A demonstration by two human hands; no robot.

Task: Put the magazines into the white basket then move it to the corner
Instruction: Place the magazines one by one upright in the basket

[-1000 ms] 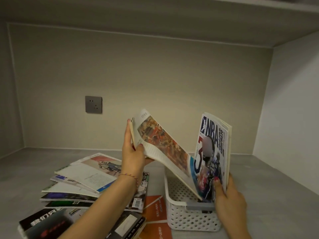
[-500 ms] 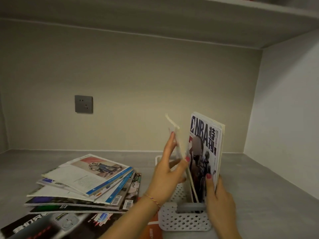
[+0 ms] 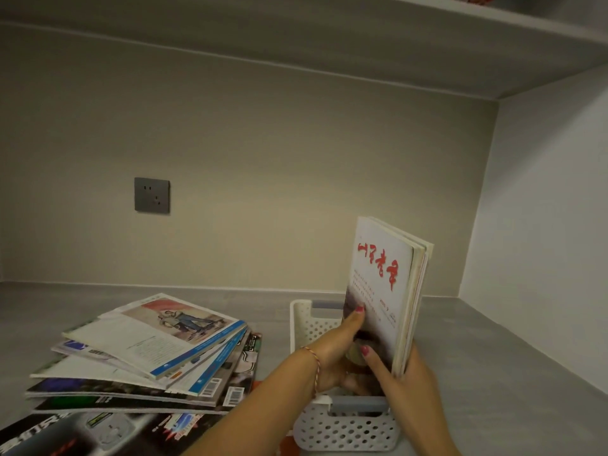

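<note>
my right hand (image 3: 411, 376) pinches the near lower edge of the upright magazines (image 3: 385, 291), thumb on the front cover, fingers behind. my left hand (image 3: 339, 353) presses flat against that cover from the left, thumb up along it, steadying more than gripping. both hands sit just over the near rim of the basket (image 3: 345, 429), the white perforated one at the bottom of my view.

to do this step well, i judge i should keep the bundle squared between both palms and let the bottom edges settle onto the basket floor before i loosen anything, or the thin covers will fan and slump. pushing the bundle against the right wall would leave the left side free for more.

the magazines stand on end inside the basket, long axis near vertical, tops leaning slightly to the right. the front cover with red lettering faces left and toward me; the page edges face me. whether they touch the floor of the basket i cannot tell, as my hands hide it.

to the left, on the table (image 3: 493, 373), the stack (image 3: 148, 357) of magazines lies flat and splayed, not yet loaded. farther off, the corner (image 3: 460, 296) lies beyond the basket to the right.
</note>
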